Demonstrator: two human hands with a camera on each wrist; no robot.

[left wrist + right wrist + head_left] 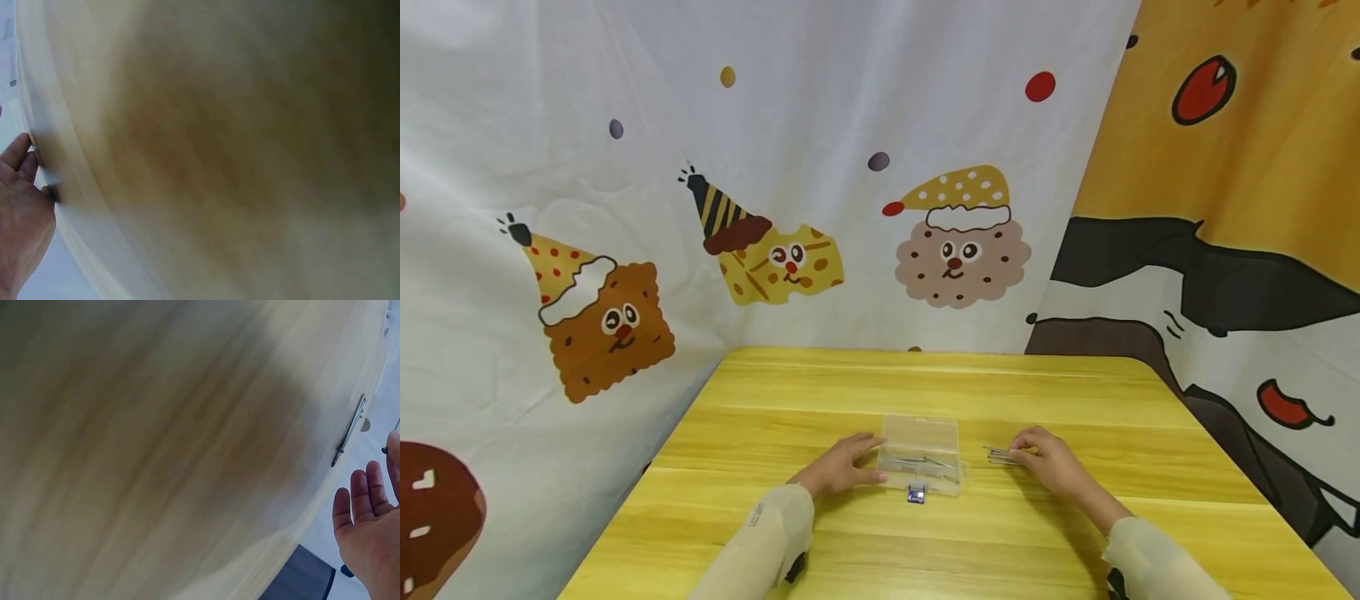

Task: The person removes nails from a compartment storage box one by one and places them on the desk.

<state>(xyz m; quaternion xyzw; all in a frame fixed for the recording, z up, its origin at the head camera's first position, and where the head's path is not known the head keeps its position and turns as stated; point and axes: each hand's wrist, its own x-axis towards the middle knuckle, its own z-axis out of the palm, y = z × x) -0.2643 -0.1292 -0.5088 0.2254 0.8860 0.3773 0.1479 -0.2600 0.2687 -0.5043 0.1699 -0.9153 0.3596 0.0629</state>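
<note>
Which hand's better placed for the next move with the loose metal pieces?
Right, I'd judge. The right hand is right at the loose metal pieces and pinches one. The left hand is at the opposite side of the clear box, which lies between it and the pieces.

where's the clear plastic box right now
In the head view, the clear plastic box lies open on the table, right of the left hand and left of the right hand.

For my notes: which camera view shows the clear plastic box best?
The head view: the clear plastic box shows almost whole and open there. In the left wrist view, I can't make it out amid blur; nor in the right wrist view.
</note>
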